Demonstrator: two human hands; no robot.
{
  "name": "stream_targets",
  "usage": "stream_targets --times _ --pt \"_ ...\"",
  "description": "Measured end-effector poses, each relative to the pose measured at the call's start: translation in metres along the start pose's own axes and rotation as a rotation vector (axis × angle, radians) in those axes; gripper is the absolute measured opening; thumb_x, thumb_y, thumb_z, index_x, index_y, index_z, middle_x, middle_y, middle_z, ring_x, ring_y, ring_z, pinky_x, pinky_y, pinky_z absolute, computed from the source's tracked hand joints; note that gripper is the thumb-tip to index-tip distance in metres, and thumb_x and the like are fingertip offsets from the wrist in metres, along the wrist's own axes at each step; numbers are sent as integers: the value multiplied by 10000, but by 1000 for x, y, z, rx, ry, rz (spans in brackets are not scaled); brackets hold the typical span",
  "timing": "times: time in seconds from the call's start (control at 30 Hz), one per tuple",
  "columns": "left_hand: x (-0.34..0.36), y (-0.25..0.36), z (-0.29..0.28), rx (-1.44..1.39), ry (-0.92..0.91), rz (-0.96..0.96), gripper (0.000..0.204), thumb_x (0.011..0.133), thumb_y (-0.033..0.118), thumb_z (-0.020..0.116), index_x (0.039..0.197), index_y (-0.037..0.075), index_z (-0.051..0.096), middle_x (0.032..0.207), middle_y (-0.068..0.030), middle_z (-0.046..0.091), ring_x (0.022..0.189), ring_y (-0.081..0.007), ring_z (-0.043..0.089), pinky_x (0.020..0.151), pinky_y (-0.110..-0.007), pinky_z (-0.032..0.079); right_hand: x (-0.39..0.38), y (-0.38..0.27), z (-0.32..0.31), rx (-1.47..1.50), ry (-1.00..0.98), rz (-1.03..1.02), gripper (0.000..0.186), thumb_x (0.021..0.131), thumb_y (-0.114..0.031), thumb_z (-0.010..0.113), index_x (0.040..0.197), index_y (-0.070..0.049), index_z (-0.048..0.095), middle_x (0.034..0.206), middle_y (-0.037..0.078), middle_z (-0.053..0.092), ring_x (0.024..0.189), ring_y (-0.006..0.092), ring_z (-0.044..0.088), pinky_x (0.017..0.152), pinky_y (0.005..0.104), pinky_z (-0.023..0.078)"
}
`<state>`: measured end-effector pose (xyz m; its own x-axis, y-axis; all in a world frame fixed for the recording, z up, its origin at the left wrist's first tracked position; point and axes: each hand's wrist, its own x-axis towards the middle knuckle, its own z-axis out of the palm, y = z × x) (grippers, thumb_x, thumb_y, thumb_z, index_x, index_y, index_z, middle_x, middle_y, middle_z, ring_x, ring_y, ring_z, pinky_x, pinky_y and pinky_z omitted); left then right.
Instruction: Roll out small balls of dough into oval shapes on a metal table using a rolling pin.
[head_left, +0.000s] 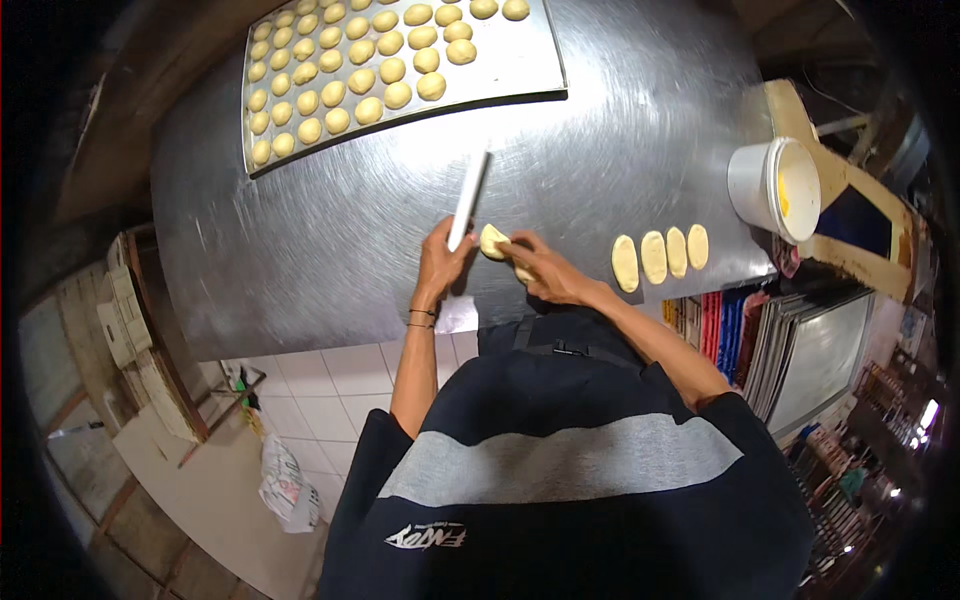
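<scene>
A pale yellow, soft dough piece (pixel 491 242) sits at the brushed-steel table's (pixel 330 240) near side, touched by the right hand (pixel 548 272); whether pinched, I can't tell. Beside it, the left hand (pixel 438 264) clasps a smooth white rod (pixel 468 200).

White stylised lettering (pixel 427 537), a smaller line alongside, marks the person's black shirt (pixel 570 470) at the near side of the worktop (pixel 330 240). Off the worktop's near edge, leftward, a crumpled white plastic bag (pixel 284 485) bears greyish print, probably a word.
</scene>
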<state>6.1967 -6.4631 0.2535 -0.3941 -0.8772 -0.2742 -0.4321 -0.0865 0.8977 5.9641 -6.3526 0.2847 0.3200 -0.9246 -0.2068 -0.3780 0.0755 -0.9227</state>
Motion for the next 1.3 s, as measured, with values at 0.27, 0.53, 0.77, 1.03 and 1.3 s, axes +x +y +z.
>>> stream_targets --times 0.27,0.53,0.77,1.03,1.3 --pt "-12 20 45 203 117 40 217 931 137 739 1014 -52 673 887 -257 685 853 -451 669 793 -511 514 -42 45 -36 -200 445 333 478 852 -94 716 1314 -9 627 1219 188 644 1154 372 636 1021 460 505" --pt "-21 15 61 231 -86 401 195 863 61 726 1026 -47 716 962 -302 676 940 -497 635 892 -556 501 -34 54 27 -446 751 121 333 867 1 652 1199 2 671 1147 231 649 1117 469 575 985 521 487" --pt "-45 6 30 119 5 38 309 832 163 807 1062 -16 703 887 -200 763 812 -298 763 750 -413 584 -30 7 24 3 532 249 621 775 -104 886 1355 -58 667 1103 126 727 996 246 696 865 378 571" --pt "-96 -11 6 235 -27 33 434 989 111 680 1360 -48 521 1065 -356 665 1049 -512 689 886 -526 557 -23 -13 92 -82 536 353 956 840 -159 848 1641 -54 336 1464 322 473 1278 424 594 1045 550 504" --pt "-99 14 -52 679 -434 317 472 936 160 785 1372 60 635 1044 -147 772 911 -388 729 761 -471 571 -35 -35 49 -959 410 -121 529 1005 -37 557 1527 -123 550 1709 80 385 1606 261 299 1196 755 191"
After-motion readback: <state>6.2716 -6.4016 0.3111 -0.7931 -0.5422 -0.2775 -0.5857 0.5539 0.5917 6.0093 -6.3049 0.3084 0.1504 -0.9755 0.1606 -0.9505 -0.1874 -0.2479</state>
